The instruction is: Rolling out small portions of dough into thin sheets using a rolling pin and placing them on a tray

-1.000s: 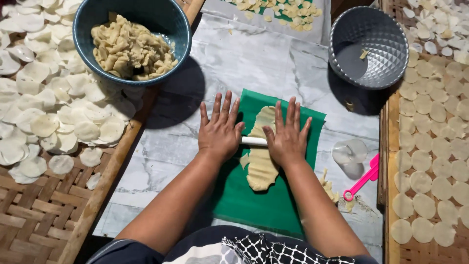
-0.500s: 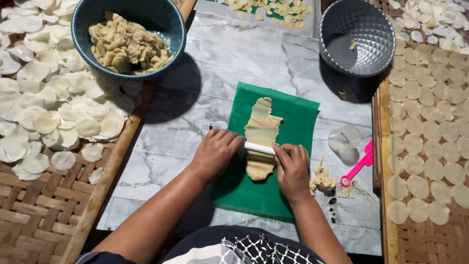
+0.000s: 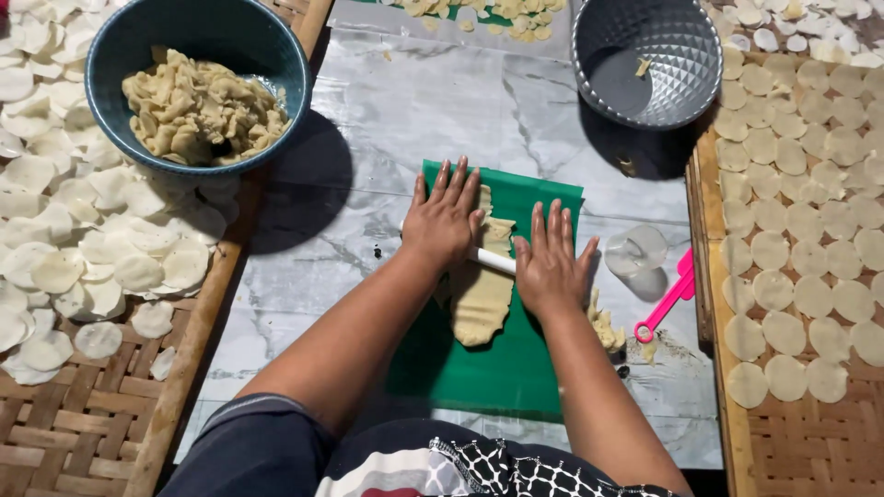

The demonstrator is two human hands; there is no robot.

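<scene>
Past the blue bowl of dough scraps, the left hand and right hand press flat, fingers spread, on a white rolling pin across the dough strip on the green mat, a pink cutter and silver bowl beyond.

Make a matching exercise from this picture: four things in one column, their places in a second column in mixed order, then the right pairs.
Things:
1. blue bowl
2. silver bowl
3. pink tool
4. white rolling pin

Places:
A. under both hands, across the dough
B. top left, holding dough lumps
C. right of the green mat
D. top right, almost empty

Pairs: 1-B, 2-D, 3-C, 4-A
</scene>
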